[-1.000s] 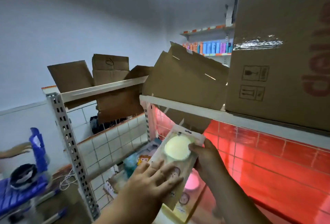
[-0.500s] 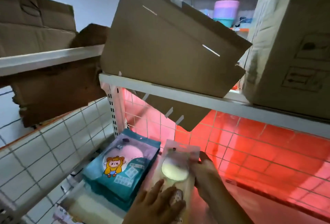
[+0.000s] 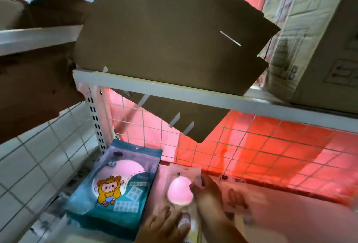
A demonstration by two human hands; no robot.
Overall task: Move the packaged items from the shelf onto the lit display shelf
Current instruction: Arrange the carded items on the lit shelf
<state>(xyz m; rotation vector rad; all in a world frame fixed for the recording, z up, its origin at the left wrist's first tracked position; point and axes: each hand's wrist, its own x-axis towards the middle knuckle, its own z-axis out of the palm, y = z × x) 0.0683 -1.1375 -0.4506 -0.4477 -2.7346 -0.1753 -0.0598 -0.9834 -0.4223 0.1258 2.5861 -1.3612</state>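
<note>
The teal package (image 3: 114, 184) has a blue-green face with a pale pink round area, a cartoon figure in yellow and blue, and rows of small white squares. Just right of it, the pale pink package (image 3: 182, 173) shows a glowing pink egg shape. Behind the teal package, the wire grid (image 3: 251, 146) is white against a red-orange glow. Above it, the shelf rail (image 3: 174, 91) is white and the cardboard sheet (image 3: 164, 29) plain brown. Left of it, the side panel (image 3: 38, 155) is white with a square grid.
</note>
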